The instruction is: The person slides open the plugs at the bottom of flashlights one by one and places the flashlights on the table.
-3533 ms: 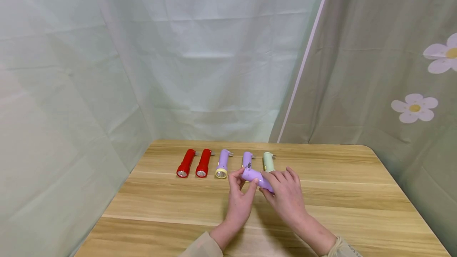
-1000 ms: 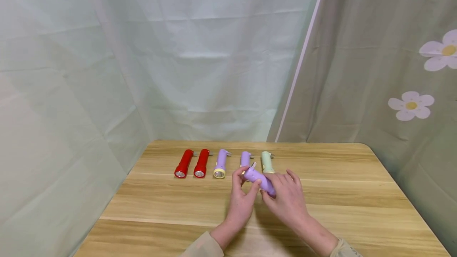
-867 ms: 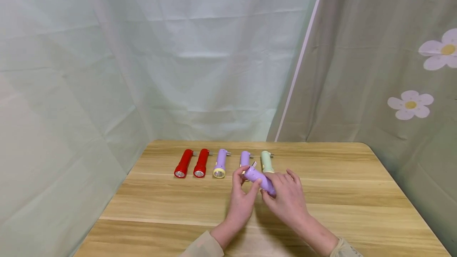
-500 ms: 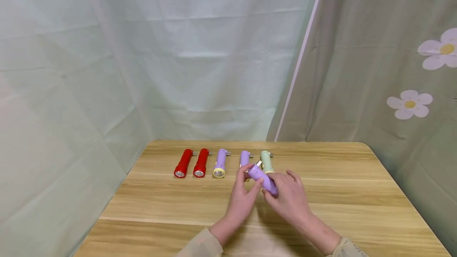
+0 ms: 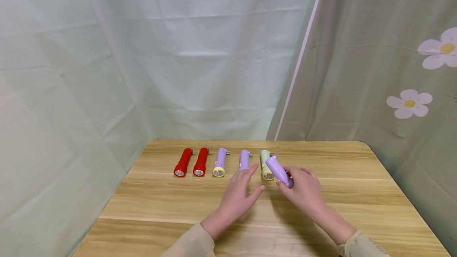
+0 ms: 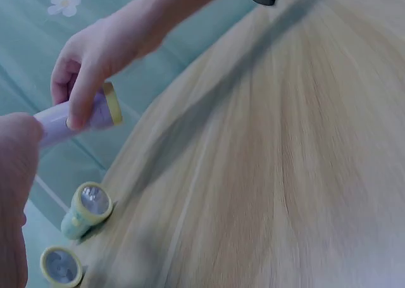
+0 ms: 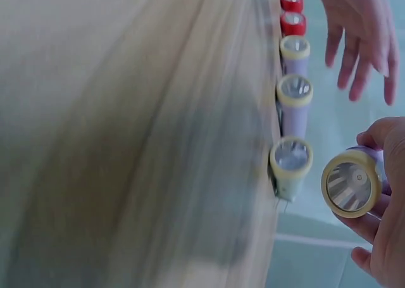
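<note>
My right hand (image 5: 305, 189) grips a purple flashlight (image 5: 278, 169) above the table, its fingers round the head end. In the right wrist view the yellow rim and reflector of this flashlight (image 7: 349, 183) face the camera. My left hand (image 5: 235, 193) is apart from it, fingers extended and holding nothing, just in front of a lying purple flashlight (image 5: 244, 160) whose lower part it hides. Close behind the held flashlight lies a pale green flashlight (image 5: 265, 165) with a yellow rim.
Further left in the row lie another purple flashlight (image 5: 220, 162) and two red ones, a left red flashlight (image 5: 183, 163) and a right red flashlight (image 5: 201, 162). All lie near the back of the wooden table (image 5: 160, 201). A pale curtain (image 5: 221, 70) hangs behind.
Both hands held the purple flashlight before. Now the left hand has let go and drawn slightly left, while the right hand has carried the flashlight right, uncovering the green one's head.
</note>
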Motion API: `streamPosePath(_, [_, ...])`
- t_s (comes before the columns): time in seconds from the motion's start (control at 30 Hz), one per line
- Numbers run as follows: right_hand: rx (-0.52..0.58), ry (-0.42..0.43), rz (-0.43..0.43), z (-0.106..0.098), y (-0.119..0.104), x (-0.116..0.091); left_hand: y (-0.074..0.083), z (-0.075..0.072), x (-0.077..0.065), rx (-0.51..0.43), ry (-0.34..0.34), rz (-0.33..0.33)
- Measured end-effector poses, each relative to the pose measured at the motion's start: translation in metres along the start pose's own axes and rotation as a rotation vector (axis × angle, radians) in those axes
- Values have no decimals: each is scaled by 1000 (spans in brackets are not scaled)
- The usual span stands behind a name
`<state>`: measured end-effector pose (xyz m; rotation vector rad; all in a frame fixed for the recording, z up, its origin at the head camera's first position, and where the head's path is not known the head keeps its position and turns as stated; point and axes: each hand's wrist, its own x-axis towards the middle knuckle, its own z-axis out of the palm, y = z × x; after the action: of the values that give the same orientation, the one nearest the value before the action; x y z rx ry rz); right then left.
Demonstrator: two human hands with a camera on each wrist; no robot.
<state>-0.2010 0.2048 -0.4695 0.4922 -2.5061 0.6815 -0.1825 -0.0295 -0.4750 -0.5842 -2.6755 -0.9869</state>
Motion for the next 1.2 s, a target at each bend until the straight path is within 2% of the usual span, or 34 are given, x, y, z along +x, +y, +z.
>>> streamPosePath(0.07, [-3,-19,17,-3,5,2,-3,-1,0,113,-18,54])
streamPosePath(0.13, [-10,-32,29,-6,10,4,-5,-1,-1,186,-29,112])
streamPosePath(0.37, [-47,-64,78,-9,29,14,-15,0,-7,380,-62,296])
streamPosePath(0.5, [-65,-90,109,-8,39,21,-19,1,-10,447,-71,359])
streamPosePath(0.67, [-64,-139,174,-5,50,30,-20,2,-12,490,-89,395])
streamPosePath(0.97, [4,-290,353,4,62,46,-18,7,-17,496,-102,422])
streamPosePath(1.07, [22,-322,411,9,63,50,-16,10,-19,492,-113,426])
streamPosePath(1.2, [17,-347,447,15,63,54,-15,13,-22,478,-123,437])
